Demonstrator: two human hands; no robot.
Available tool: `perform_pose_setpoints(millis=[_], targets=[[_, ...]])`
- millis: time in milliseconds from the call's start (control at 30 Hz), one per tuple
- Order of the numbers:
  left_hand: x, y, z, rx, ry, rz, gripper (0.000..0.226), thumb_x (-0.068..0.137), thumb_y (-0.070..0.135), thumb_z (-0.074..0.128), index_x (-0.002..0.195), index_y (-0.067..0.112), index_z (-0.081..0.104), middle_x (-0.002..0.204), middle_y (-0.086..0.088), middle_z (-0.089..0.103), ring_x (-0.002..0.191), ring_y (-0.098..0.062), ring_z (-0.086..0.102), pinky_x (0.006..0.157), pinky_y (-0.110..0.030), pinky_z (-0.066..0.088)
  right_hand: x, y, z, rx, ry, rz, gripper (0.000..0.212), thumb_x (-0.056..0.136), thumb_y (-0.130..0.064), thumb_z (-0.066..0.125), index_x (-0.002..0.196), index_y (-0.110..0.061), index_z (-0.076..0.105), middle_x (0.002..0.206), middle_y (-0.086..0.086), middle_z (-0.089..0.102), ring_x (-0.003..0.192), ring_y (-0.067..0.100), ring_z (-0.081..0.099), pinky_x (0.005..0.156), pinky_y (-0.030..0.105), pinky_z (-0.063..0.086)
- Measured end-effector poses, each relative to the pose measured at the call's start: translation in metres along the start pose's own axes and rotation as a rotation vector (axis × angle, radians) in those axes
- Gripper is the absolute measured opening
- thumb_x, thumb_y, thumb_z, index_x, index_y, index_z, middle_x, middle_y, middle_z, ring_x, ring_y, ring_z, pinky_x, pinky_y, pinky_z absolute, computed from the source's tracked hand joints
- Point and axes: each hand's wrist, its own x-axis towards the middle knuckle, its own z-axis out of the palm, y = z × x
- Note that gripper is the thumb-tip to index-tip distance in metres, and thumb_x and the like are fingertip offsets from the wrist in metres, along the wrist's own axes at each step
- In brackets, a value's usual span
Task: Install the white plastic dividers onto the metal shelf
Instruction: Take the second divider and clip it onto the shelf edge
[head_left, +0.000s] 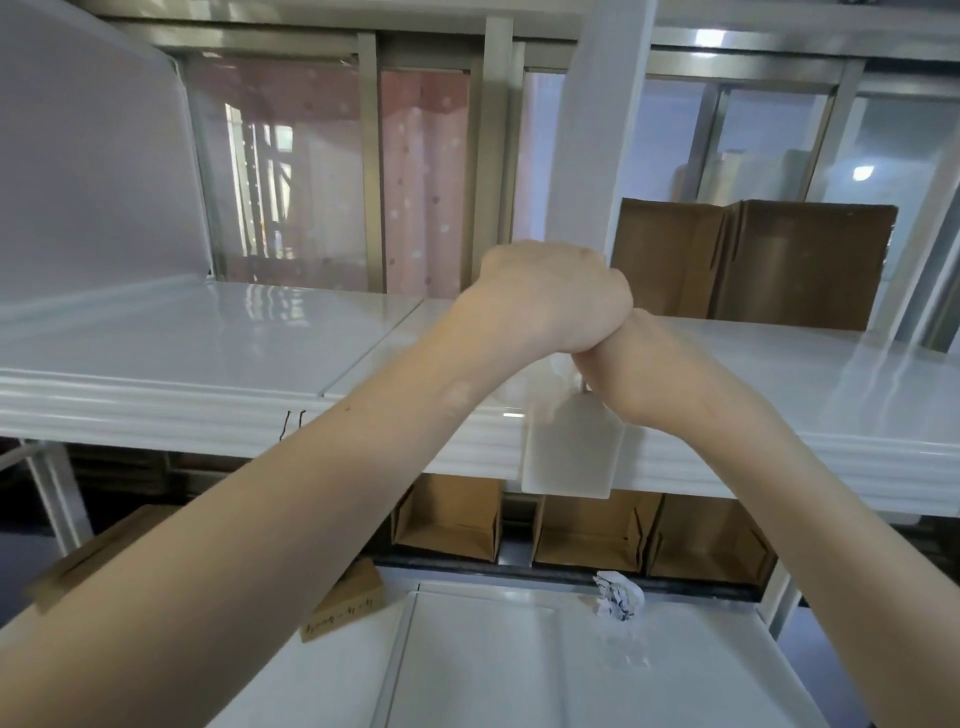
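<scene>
Nearest, below the shelf (156, 364), a crumpled paper (618, 595) lies on a lower white surface. At the shelf's front lip, the divider (571, 452) stands edge-on, its rounded end hanging over the rim. Above it the left hand (550, 296) is stacked on the right hand (623, 358); the fingers are hidden, so I cannot tell whether either grips the divider. Behind, cardboard boxes (753, 260) sit on the shelf. Uneven pressing could tilt the divider out of its seat or let it slip.
</scene>
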Motion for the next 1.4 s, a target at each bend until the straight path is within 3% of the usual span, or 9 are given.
perform_pose_setpoints(millis=[167,267,433,633,733,833,1033,1233,1400], targets=[[-0.003,-0.001,0.000,0.002,-0.014,0.003,0.035,0.098,0.020,0.021,0.071,0.011,0.040,0.087,-0.008,0.040,0.087,-0.027,0.039,0.075,-0.032,0.029,-0.005,-0.003,-0.001,-0.144,0.035,-0.019,0.036,0.085,0.004,0.037,0.056,-0.012,0.023,0.059,0.002,0.029,0.058,0.023,0.039,0.064,0.036,0.041],[-0.008,-0.001,0.007,0.006,0.011,0.020,0.039,0.100,0.020,0.018,0.098,0.009,0.056,0.107,-0.014,0.054,0.098,-0.030,0.046,0.076,-0.031,0.028,-0.008,-0.003,0.005,-0.175,0.048,-0.012,0.012,0.087,-0.001,0.038,0.082,-0.004,0.048,0.074,0.007,0.044,0.071,0.025,0.044,0.062,0.034,0.037],[-0.008,-0.002,0.012,0.059,-0.017,0.050,0.040,0.100,0.015,0.016,0.111,0.005,0.053,0.123,-0.015,0.055,0.096,-0.031,0.045,0.077,-0.034,0.032,-0.014,-0.005,0.006,-0.136,-0.001,0.023,0.028,0.088,-0.006,0.037,0.113,-0.007,0.048,0.104,0.014,0.057,0.084,0.029,0.050,0.068,0.036,0.043],[-0.002,-0.001,0.013,0.008,0.044,0.046,0.032,0.098,0.009,0.016,0.067,0.013,0.026,0.075,-0.005,0.032,0.082,-0.027,0.035,0.072,-0.036,0.031,-0.013,-0.003,0.003,-0.105,-0.006,0.027,0.027,0.090,-0.006,0.036,0.111,-0.007,0.052,0.095,0.011,0.057,0.087,0.029,0.055,0.078,0.038,0.048],[0.000,-0.005,0.017,-0.072,0.071,0.024,0.039,0.098,0.022,0.020,0.064,0.010,0.033,0.067,-0.003,0.035,0.077,-0.028,0.038,0.068,-0.032,0.030,-0.010,-0.001,0.002,-0.050,-0.039,0.036,0.021,0.088,-0.003,0.035,0.096,-0.006,0.054,0.070,0.002,0.043,0.078,0.025,0.048,0.077,0.040,0.047],[-0.007,-0.013,0.024,-0.118,0.133,0.053,0.049,0.095,0.038,0.028,0.057,0.012,0.045,0.061,-0.005,0.047,0.065,-0.025,0.048,0.053,-0.033,0.032,-0.011,0.003,0.005,0.127,0.006,0.064,0.016,0.090,-0.014,0.034,0.078,-0.010,0.043,0.075,0.007,0.053,0.077,0.025,0.049,0.072,0.039,0.044],[-0.029,-0.041,0.034,-0.307,0.087,0.137,0.047,0.089,0.061,0.032,0.088,0.020,0.055,0.080,0.005,0.062,0.077,-0.012,0.056,0.067,-0.030,0.043,-0.026,0.018,0.010,0.384,0.113,0.040,0.043,0.083,-0.055,0.046,0.085,-0.015,0.063,0.063,-0.006,0.055,0.061,0.012,0.055,0.061,0.031,0.048],[-0.049,-0.062,0.038,-0.378,0.013,0.338,0.027,0.086,0.048,0.052,0.102,0.028,0.058,0.101,0.016,0.059,0.096,0.000,0.053,0.083,-0.016,0.042,-0.044,0.036,0.009,0.458,0.166,-0.087,0.023,0.081,-0.043,0.060,0.095,-0.026,0.067,0.095,-0.011,0.063,0.091,0.003,0.056,0.074,0.014,0.042],[-0.048,-0.060,0.049,-0.296,0.058,0.316,0.031,0.077,0.049,0.065,0.098,0.027,0.062,0.093,0.017,0.058,0.092,-0.003,0.055,0.085,-0.026,0.047,-0.049,0.040,0.016,0.493,0.179,-0.100,0.021,0.079,-0.041,0.064,0.092,-0.026,0.069,0.099,-0.010,0.064,0.096,0.003,0.056,0.088,0.027,0.044]])
